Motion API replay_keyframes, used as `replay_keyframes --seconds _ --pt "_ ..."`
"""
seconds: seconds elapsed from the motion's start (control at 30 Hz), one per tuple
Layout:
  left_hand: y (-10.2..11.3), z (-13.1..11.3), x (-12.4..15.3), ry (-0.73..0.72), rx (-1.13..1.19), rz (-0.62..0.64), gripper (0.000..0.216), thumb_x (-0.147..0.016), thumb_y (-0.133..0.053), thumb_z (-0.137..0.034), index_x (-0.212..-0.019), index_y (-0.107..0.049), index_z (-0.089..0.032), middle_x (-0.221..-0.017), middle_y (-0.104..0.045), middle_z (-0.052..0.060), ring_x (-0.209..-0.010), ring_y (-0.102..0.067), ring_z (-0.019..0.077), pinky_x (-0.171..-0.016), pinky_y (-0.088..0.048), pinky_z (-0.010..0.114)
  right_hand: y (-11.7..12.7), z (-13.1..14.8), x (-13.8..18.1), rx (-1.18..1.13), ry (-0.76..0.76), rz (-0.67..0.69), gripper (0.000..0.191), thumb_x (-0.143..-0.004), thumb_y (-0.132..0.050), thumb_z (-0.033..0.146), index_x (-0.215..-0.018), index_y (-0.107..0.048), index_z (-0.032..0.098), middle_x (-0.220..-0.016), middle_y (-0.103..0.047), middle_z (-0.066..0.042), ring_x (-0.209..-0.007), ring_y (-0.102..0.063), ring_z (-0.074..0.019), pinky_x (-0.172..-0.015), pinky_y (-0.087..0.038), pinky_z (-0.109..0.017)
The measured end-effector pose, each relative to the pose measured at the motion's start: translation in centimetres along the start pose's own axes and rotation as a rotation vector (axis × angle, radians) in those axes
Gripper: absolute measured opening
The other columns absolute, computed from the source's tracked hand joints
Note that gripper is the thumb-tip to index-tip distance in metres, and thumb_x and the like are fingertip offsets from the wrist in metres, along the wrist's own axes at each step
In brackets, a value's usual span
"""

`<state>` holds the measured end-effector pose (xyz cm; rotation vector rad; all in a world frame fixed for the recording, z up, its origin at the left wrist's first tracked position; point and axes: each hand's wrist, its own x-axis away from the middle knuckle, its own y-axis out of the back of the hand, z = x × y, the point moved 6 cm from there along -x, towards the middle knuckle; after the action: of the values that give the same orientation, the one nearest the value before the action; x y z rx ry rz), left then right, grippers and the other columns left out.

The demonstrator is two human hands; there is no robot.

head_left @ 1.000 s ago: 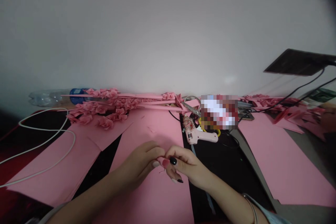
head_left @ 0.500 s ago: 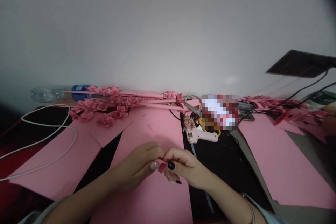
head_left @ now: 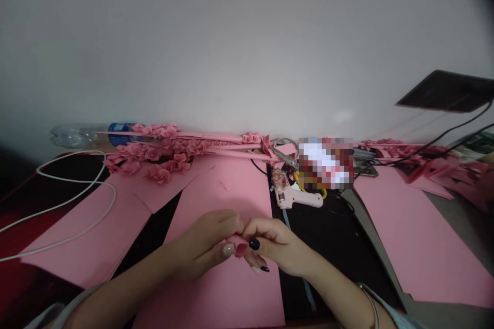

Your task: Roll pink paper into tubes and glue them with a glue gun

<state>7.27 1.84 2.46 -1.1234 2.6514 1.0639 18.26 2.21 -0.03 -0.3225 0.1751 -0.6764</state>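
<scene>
My left hand [head_left: 206, 244] and my right hand [head_left: 272, 245] meet fingertip to fingertip over a pink paper sheet [head_left: 226, 200] at the table's near middle. Both pinch a small folded pink paper piece [head_left: 240, 248], which is mostly hidden by the fingers. The fingers of both hands are curled closed around it. A bracelet [head_left: 368, 300] sits on my right wrist.
Stems of pink paper flowers [head_left: 162, 154] lie along the wall beside a plastic bottle [head_left: 85, 135]. A pink glue gun [head_left: 297, 196], scissors [head_left: 285, 157] and a blurred packet [head_left: 326, 163] lie behind my hands. More pink sheets [head_left: 409, 236] lie right; a white cable [head_left: 73, 200] loops left.
Both hands have kept pinching the paper piece and shifted slightly lower; the fingers have turned the piece a little. The view has drifted slightly.
</scene>
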Motion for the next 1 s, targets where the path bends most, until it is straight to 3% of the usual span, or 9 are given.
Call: replay_keyframes --seconds 0.4,1.0 --pt "0.9 -1.5 -0.2 -0.188 -0.07 -0.103 0.032 -0.097 -0.024 -0.04 -0.085 -0.045 -0.019 -0.075 -0.052 0.002 -0.065 -0.05 0.0152 -0.061 -0.041 0.026 0.0 -0.1 0.0 -0.034 0.008 -0.004 0.022 -0.088 -0.056 0.035 -0.082 -0.054 0.014 -0.058 -0.053 0.004 -0.046 -0.046 -0.0052 -0.043 -0.036 -0.017" --pt "-0.2 -0.7 -0.5 -0.086 0.114 -0.008 0.041 -0.094 -0.027 -0.047 -0.073 -0.049 -0.019 -0.066 -0.051 0.002 -0.062 -0.046 0.0161 -0.06 -0.035 0.028 -0.3 -0.8 0.2 -0.061 -0.072 0.028 0.02 -0.086 -0.059 0.031 -0.081 -0.057 0.012 -0.067 -0.058 0.0 -0.051 -0.053 -0.0069 -0.047 -0.043 -0.019"
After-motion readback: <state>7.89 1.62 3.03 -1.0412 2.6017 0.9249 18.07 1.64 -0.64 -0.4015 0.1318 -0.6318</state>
